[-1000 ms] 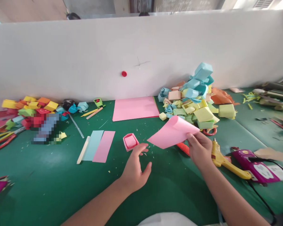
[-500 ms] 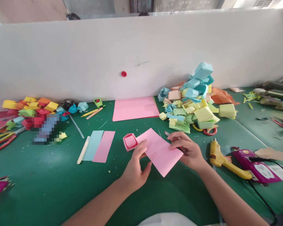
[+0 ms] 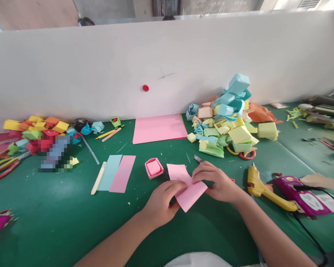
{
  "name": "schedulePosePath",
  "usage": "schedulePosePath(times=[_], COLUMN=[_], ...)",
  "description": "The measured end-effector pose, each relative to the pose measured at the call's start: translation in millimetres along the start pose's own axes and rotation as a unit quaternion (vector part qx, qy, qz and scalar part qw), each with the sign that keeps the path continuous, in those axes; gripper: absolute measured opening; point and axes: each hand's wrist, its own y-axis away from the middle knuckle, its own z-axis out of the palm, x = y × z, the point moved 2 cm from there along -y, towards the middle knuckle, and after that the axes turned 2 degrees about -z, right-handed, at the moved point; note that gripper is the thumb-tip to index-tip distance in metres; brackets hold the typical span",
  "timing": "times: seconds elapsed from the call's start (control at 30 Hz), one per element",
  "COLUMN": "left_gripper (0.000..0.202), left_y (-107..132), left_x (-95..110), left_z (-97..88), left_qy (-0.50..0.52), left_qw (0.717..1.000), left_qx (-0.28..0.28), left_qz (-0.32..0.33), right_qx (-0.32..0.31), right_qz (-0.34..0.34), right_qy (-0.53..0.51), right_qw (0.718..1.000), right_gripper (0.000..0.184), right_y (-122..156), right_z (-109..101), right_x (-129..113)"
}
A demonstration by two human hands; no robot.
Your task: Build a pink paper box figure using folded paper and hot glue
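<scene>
Right of hands point(image 3: 159, 204) point(image 3: 217, 182) holding pink paper point(image 3: 189, 198), a white label point(image 3: 310, 201) is unreadable.

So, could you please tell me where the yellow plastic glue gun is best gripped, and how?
I'd grip the yellow plastic glue gun by the middle of its slender handle, coming with the right hand from the near side. It lies flat, nozzle pointing away, handle slanting right and nearer. Green tabletop borders the handle's near edge, while a purple box sits beyond it.

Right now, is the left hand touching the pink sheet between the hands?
Touching. The head view shows the left hand holding the pink sheet, fingers over its left edge.
</scene>
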Motion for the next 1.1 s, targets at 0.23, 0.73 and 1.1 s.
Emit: schedulePosePath(times=[0.23,0.73,1.1], left_gripper=[0.057,0.036,0.021], left_y=[0,-1,-1], left_x=[-1,2,2], left_z=[1.7,-1.3,-0.2], left_qy=[-0.038,-0.07,-0.091], left_qw=[0.999,0.994,0.991], left_qx=[-0.005,0.088,0.099], left_qz=[-0.003,-0.007,-0.013], right_qx=[-0.041,-0.041,-0.031], right_qz=[0.02,0.044,0.058], right_qy=[-0.022,-0.013,-0.048], right_qw=[0.999,0.998,0.997], right_gripper=[0.04,0.031,0.013], right_y=[1,2,3], right_z=[0,-9,-17], right_x=[2,4,1])
